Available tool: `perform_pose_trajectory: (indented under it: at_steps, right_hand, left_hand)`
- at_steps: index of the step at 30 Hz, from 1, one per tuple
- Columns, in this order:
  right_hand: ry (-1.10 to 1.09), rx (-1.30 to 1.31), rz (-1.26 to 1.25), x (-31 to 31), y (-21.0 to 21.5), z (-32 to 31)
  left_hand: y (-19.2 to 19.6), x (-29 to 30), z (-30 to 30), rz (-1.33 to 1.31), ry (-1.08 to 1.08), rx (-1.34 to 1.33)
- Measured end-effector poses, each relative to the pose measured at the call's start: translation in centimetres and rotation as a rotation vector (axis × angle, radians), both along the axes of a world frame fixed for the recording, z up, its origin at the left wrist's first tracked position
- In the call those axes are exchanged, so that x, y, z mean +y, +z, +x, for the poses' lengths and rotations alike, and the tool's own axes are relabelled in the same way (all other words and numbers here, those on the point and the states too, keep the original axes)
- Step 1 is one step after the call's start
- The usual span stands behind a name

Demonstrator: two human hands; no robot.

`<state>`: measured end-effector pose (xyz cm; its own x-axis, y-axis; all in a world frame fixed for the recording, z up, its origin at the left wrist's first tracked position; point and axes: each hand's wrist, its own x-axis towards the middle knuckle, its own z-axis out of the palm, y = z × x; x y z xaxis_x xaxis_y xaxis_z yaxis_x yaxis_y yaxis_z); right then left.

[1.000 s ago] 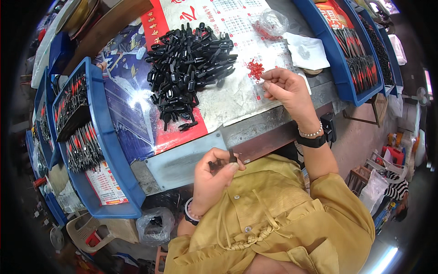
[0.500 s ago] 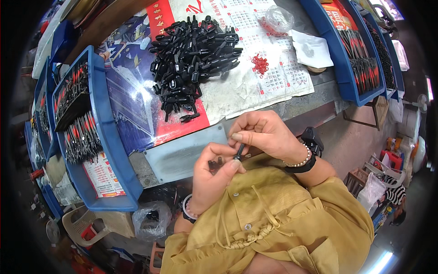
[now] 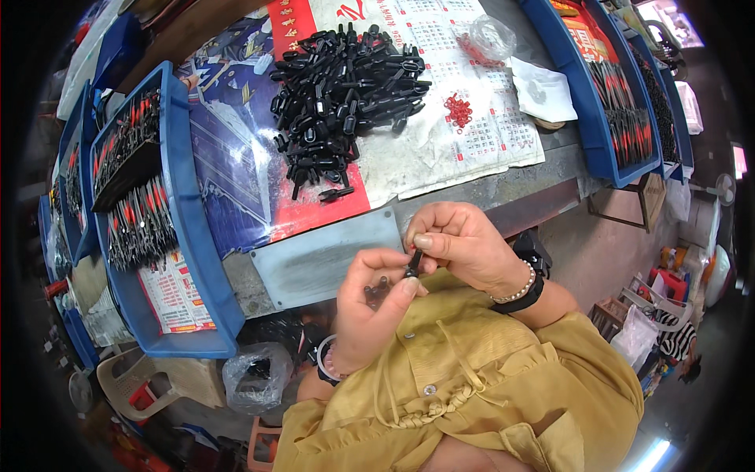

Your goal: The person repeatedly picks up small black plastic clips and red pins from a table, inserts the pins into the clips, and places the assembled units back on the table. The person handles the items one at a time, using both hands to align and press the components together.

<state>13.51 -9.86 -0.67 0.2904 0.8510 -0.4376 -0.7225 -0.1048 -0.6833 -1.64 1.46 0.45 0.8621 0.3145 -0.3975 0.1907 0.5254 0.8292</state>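
Note:
Between my two hands is a small black plastic part (image 3: pixel 413 264), tilted, in front of my chest. My left hand (image 3: pixel 363 311) pinches its lower end between thumb and fingers. More small dark pieces (image 3: pixel 378 289) sit in the curl of the same hand. My right hand (image 3: pixel 464 250) is closed in a pinch at the part's upper end, where a tiny red bit (image 3: pixel 411 247) shows at the fingertips; it looks like one of the red rings. On the table beyond lie a heap of black plastic parts (image 3: pixel 346 102) and a small pile of red rings (image 3: pixel 458 112).
Blue bins of black-and-red pieces stand at left (image 3: pixel 208 275) and right (image 3: pixel 594 134). A pale metal plate (image 3: pixel 326 259) lies at the table's near edge. A clear plastic cup (image 3: pixel 492 38) and a white sheet (image 3: pixel 544 88) lie at the back right. A plastic stool (image 3: pixel 189 377) stands below left.
The view has shifted slightly. My right fingertips now meet the black part's upper end, and a red bit shows there. My left hand keeps its hold.

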Motion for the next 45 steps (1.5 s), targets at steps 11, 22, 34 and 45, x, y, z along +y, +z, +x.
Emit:
perform_pose_trajectory:
  at_steps: [11, 22, 34, 45]
  right_hand:
    - [-0.056, -0.306, 0.089, -0.6, 0.5, -1.0]
    - [-0.138, -1.198, 0.201, -0.8, 0.3, -1.8]
    - [-0.273, -0.549, 0.188, -0.8, -0.3, -3.0]
    - [-0.178, -1.092, 0.196, -0.5, -0.3, -2.4]
  left_hand:
    - [0.3, -0.5, -0.5, 0.035, 0.016, -0.012]
    - [-0.6, -1.8, -0.5, 0.191, 0.107, -0.060]
    - [-0.5, -1.9, -0.4, 0.022, 0.226, -0.091]
    - [-1.2, -1.6, -1.0, 0.012, 0.234, -0.080]
